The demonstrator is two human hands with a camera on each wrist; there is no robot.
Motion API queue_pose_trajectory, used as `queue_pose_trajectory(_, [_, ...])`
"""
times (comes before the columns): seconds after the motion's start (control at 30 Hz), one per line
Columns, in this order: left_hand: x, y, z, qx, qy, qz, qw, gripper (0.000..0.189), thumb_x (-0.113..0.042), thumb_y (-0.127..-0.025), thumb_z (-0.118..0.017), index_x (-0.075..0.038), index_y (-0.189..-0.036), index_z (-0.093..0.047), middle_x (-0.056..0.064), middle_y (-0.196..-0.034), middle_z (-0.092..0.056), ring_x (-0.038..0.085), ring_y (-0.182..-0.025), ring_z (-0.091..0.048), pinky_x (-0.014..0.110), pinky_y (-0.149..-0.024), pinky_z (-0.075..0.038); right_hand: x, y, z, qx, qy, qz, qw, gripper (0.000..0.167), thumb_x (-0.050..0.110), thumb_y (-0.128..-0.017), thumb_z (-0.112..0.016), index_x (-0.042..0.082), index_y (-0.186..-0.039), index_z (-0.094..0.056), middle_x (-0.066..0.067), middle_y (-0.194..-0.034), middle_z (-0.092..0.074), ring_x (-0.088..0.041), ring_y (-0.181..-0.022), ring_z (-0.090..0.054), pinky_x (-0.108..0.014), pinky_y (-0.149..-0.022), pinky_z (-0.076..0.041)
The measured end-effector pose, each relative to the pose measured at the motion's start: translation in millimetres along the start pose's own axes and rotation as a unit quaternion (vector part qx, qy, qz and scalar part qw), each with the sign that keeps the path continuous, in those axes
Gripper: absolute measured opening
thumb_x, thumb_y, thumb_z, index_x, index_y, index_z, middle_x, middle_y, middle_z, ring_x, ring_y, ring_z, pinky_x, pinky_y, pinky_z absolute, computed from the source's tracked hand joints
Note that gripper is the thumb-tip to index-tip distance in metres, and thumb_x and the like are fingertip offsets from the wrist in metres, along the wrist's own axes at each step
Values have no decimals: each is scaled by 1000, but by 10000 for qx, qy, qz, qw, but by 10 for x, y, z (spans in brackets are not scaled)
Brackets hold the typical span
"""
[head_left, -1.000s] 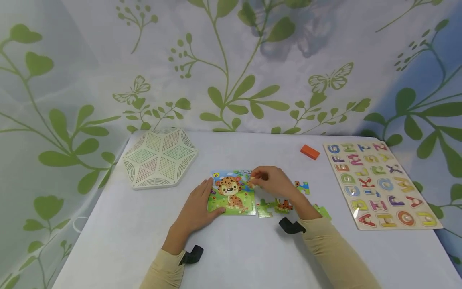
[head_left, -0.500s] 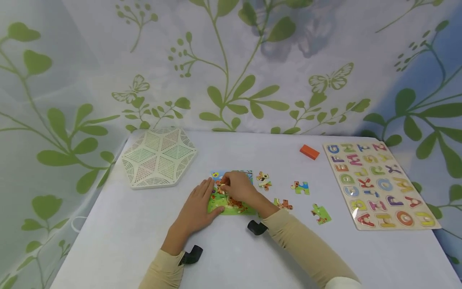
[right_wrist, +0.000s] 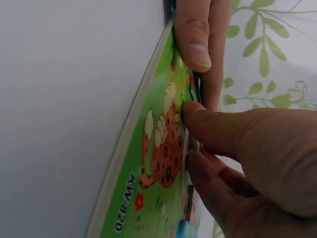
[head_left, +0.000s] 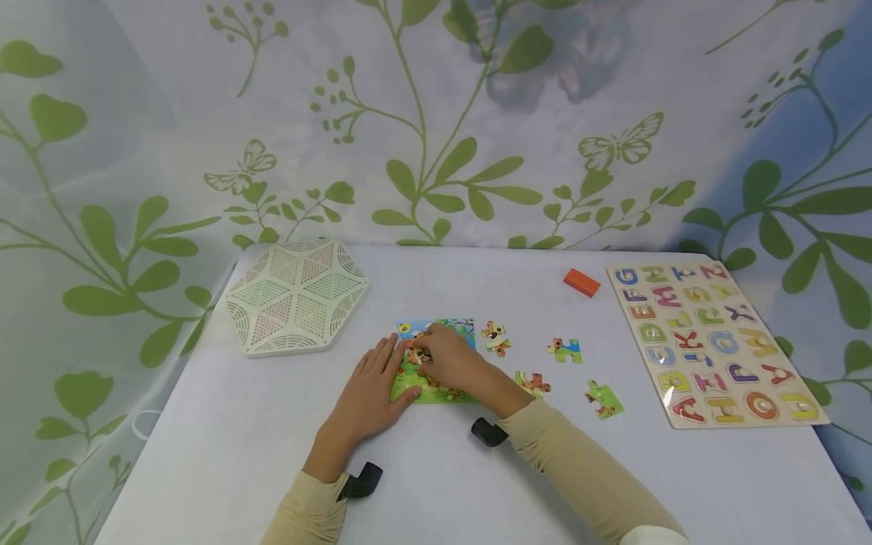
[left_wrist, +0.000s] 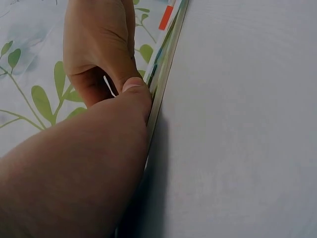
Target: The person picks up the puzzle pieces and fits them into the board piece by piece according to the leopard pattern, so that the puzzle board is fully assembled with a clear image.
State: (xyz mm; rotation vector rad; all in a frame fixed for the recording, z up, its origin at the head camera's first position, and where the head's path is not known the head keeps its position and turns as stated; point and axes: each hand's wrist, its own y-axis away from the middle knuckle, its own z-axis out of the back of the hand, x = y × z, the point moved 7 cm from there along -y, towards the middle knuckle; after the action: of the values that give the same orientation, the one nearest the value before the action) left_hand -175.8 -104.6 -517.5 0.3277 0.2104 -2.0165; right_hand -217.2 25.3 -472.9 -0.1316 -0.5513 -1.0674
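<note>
Only the right wrist view makes legible the code KW-820 [right_wrist: 125, 201], printed along the near edge of the puzzle board [head_left: 407, 393]; only the head view takes in the four loose pieces [head_left: 604, 399], scattered on the white table [head_left: 422, 477] to its right. The right hand [head_left: 453, 359] bends over the picture, thumb and fingertips drawn near each other and touching its surface; whether they pinch a piece cannot be told. The left hand [head_left: 371, 386] lies relaxed, fingers extended at the board's left edge, thumb at its near edge, grasping nothing. The board lies flat, bright green below and blue above, with a spotted orange animal partly hidden by the hand.
</note>
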Motion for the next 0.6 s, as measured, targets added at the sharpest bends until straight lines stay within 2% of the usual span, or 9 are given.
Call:
queue_pose_trajectory(0.17, [5, 3, -7, 22, 94, -3, 10000, 85, -60, -101, -49, -11, -164, -20, 9, -173, -11, 32, -160, -13, 54, -128, -19, 22, 10, -20, 27, 135, 33, 9999, 37, 17, -94, -75, 9, -129, -70, -10, -130, -64, -26, -117, -64, -40, -99, -56])
queue_pose_trajectory(0.27, [10, -7, -18, -1, 76, -4, 10000, 84, -60, -101, -48, -12, -164, -19, 8, -173, -10, 30, -161, -12, 54, -128, -19, 45, 29, -11, 98, 148, 18, 9998, 37, 16, -95, -73, 9, -131, -69, -10, -131, -64, -27, -117, -64, -41, -100, -56])
queue_pose_trajectory(0.37, [10, -4, -13, -53, 59, -12, 10000, 84, -60, -101, -49, -13, -164, -20, 9, -173, -11, 31, -160, -13, 55, -128, -20, -24, 65, 21, 145, 10, -20, 9999, 40, 19, -97, -71, 9, -136, -66, -11, -136, -62, -28, -120, -64, -43, -101, -55])
queue_pose_trajectory(0.47, [3, -2, -2, -82, 41, 3, 10000, 84, -60, -101, -49, -13, -164, -21, 10, -173, -13, 33, -160, -14, 55, -128, -21, -231, 125, 136, -33, -381, -46, 9993, 40, 21, -96, -73, 7, -134, -67, -11, -131, -64, -26, -111, -65, -41, -93, -57])
queue_pose_trajectory(0.6, [-7, 1, 5, -89, -9, 55, 9999, 83, -60, -101, -48, -12, -164, -21, 10, -173, -13, 33, -160, -15, 54, -128, -20, -682, 260, 379, -456, -839, -250, 9951, 46, 21, -92, -77, 5, -134, -66, -12, -121, -65, -22, -96, -64, -37, -81, -56])
